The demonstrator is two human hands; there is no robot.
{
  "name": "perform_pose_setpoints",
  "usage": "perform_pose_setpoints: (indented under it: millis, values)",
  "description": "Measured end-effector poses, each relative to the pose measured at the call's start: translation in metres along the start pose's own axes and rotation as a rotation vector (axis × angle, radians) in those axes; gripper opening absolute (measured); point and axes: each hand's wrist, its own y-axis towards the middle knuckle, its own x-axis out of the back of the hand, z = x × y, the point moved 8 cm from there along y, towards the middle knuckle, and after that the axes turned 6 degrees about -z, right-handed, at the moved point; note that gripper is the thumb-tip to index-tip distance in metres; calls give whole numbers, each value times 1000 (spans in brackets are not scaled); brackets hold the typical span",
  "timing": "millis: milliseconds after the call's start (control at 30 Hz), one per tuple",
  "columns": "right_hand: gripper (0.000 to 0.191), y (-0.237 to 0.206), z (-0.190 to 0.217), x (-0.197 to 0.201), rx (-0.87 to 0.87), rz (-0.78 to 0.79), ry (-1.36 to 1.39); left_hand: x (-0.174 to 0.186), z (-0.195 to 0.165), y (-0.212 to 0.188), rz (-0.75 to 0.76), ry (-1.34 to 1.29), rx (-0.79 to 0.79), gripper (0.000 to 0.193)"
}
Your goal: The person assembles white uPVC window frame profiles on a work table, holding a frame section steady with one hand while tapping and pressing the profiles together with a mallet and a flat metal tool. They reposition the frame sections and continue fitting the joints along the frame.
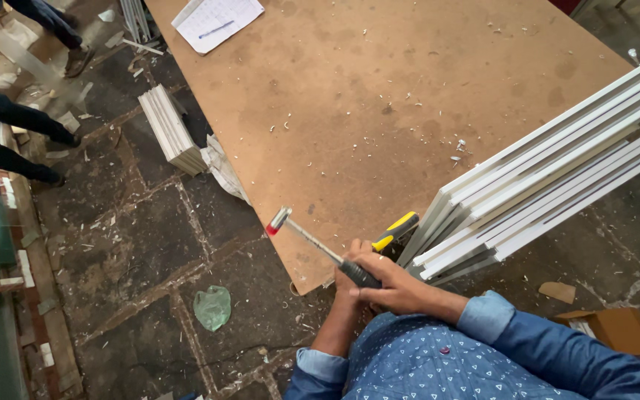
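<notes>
Head view: your right hand (398, 285) is wrapped tight around the black grip of a small hammer (312, 241), its metal shaft slanting up and left to a head with a red tip that hangs over the near edge of the brown workboard (350, 96). Your left hand (357, 255) sits just beneath and behind the right, fingers curled; whether they close on the yellow-and-black tool handle (398, 230) poking out beside them cannot be told. That handle lies against the low end of a stack of white framed panels (550, 170), which leans across the board's right corner and runs up toward the right edge of the frame. Wood chips dot the board, and a sheet of paper with a pen (216, 21) lies at its far end. On the stone floor to your left sit a bundle of white strips (172, 130) and a crumpled green bag (212, 306); another person's dark-trousered legs (9, 126) stand well apart at far left.
</notes>
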Motion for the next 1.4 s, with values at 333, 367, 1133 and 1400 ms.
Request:
perform_pose_setpoints:
  millis: [333,367,1133,1400]
  values:
    - [39,-5,4,-10,-47,116,-177,4,0,4,101,82,143,16]
    - [42,-3,7,-7,-12,62,-97,5,-2,2,95,66,126,16]
    - [41,-11,-7,-8,-123,185,5,-7,6,2,133,19,129,18]
    - [40,-19,-13,-2,-214,223,83,-7,-6,3,163,53,141,20]
